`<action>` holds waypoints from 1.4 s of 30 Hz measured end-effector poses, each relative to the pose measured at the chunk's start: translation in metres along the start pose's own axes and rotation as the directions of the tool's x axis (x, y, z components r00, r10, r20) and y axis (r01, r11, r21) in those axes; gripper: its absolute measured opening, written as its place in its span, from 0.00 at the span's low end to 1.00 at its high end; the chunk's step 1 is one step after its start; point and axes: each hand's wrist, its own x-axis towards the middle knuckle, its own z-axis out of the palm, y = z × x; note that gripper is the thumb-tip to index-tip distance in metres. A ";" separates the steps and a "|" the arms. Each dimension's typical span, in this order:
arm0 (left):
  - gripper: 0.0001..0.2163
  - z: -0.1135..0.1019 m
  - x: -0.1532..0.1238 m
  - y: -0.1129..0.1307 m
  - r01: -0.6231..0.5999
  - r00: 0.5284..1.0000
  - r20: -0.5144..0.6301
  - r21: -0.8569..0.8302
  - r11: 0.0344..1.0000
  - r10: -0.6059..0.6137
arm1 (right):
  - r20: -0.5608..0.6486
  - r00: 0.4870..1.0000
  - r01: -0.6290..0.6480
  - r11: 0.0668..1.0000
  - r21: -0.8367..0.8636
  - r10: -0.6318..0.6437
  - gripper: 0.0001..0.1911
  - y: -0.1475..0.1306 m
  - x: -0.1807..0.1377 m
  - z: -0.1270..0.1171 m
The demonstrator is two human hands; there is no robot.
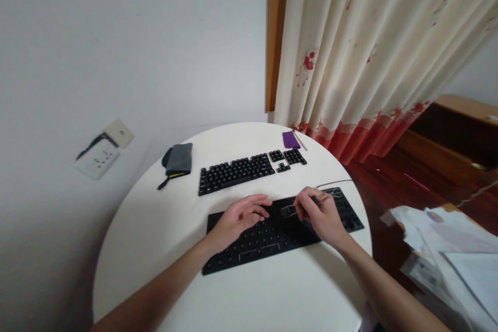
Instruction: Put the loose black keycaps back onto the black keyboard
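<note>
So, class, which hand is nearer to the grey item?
Left. The left hand is below and right of the grey item in view; the right hand is much farther right.

Person's own body: left hand (243, 218) and right hand (322, 218), both ungloved, slim fingers (257, 201), plain build. Wrists (213, 241) bare and narrow. Left forearm (167, 280) and right forearm (383, 282) bare too, smooth, broadening toward the lower frame edge, where both get cut off. Finer detail such as nails is soft (blurry here, skipping). Dark purplish patch (369, 317) at bottom edge by right forearm, can't tell if clothing.
</note>
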 end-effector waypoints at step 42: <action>0.09 0.003 -0.004 -0.005 -0.031 0.875 -0.420 0.448 0.893 0.241 | -0.084 0.981 0.162 0.976 -0.149 -0.176 0.14 0.020 0.011 0.064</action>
